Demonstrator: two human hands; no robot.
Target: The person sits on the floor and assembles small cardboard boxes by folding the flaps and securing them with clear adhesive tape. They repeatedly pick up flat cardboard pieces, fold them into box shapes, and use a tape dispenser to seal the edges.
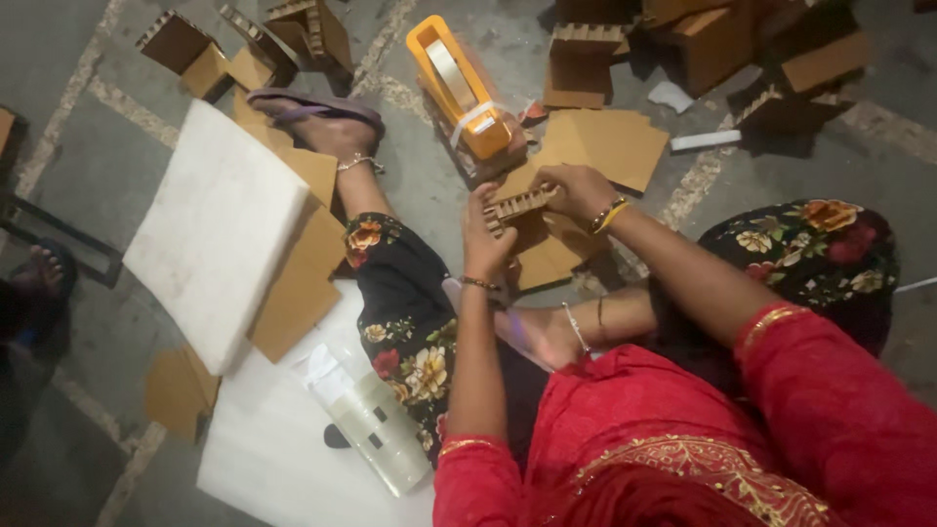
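Observation:
I sit on the floor and hold a small corrugated cardboard piece (pixel 520 205) between both hands. My left hand (pixel 485 237) grips its near left end with the fingers curled around it. My right hand (pixel 578 188) closes over its right end from above. Under the hands lie flat brown cardboard sheets (pixel 610 141). An orange tape dispenser (pixel 461 90) with a roll of clear tape stands just beyond my hands.
A thick white foam slab (pixel 217 229) lies at left over cardboard sheets. A stack of clear tape rolls (pixel 376 418) rests on white sheet by my left knee. Folded cardboard boxes (pixel 717 44) pile at the back. Another person's foot (pixel 39 268) shows at far left.

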